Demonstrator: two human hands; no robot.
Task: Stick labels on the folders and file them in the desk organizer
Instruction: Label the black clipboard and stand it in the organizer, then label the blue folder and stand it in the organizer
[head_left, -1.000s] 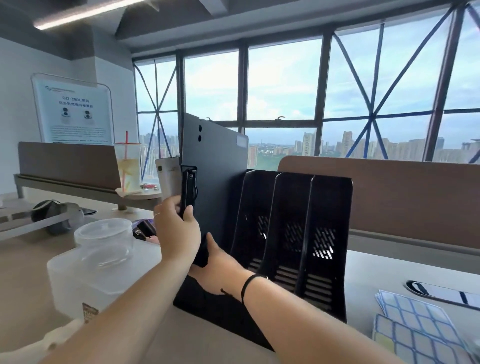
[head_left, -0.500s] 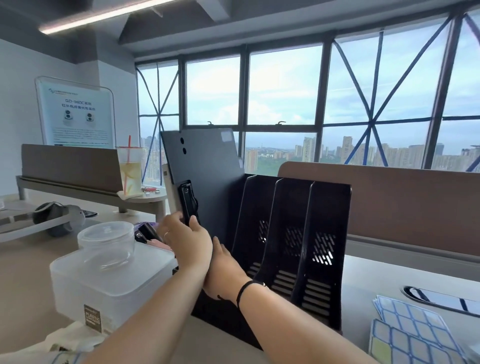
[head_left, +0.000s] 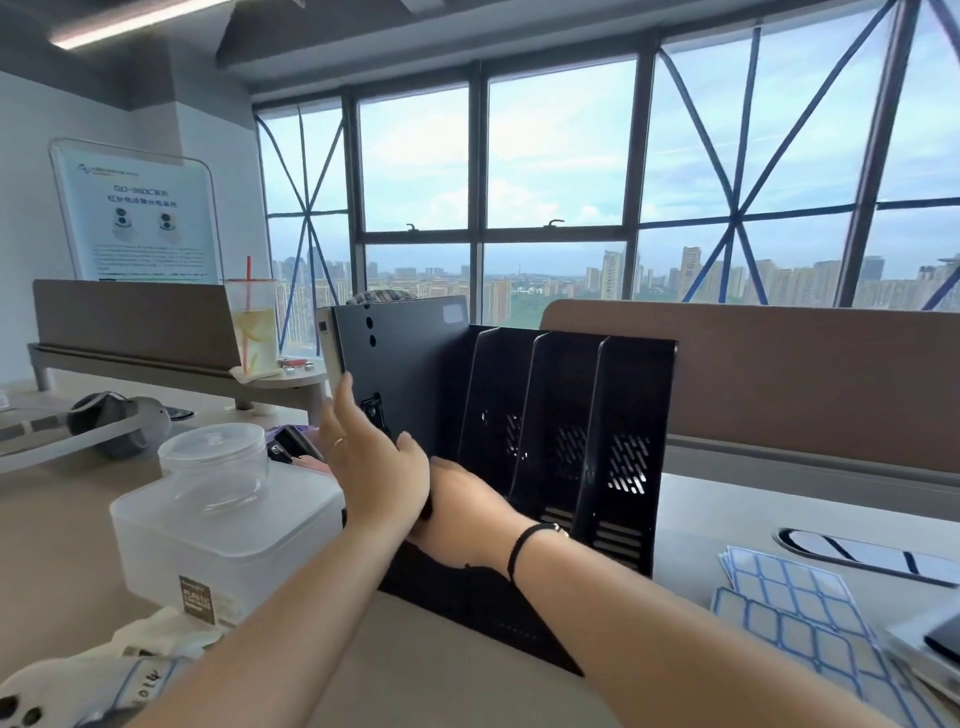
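Observation:
A black folder (head_left: 410, 358) with a small white label (head_left: 453, 313) near its top corner stands upright in the leftmost slot of the black desk organizer (head_left: 634, 415). My left hand (head_left: 374, 467) lies flat against the folder's front edge beside its clip, fingers straight and pointing up. My right hand (head_left: 462, 519), a black band on its wrist, holds the folder's lower front edge; its fingers are hidden behind my left hand. Sheets of blue-bordered labels (head_left: 795, 618) lie on the desk at the right.
A clear plastic box with a round tub on top (head_left: 218, 519) stands just left of the organizer. Headphones (head_left: 119, 423) and a drink cup (head_left: 252, 327) are further left. A brown partition (head_left: 779, 374) runs behind the organizer. A dark oval cutout (head_left: 862, 556) is at the right.
The folder has dropped down into the organizer's left slot. My left hand let go of the clip and now has straight fingers against the folder.

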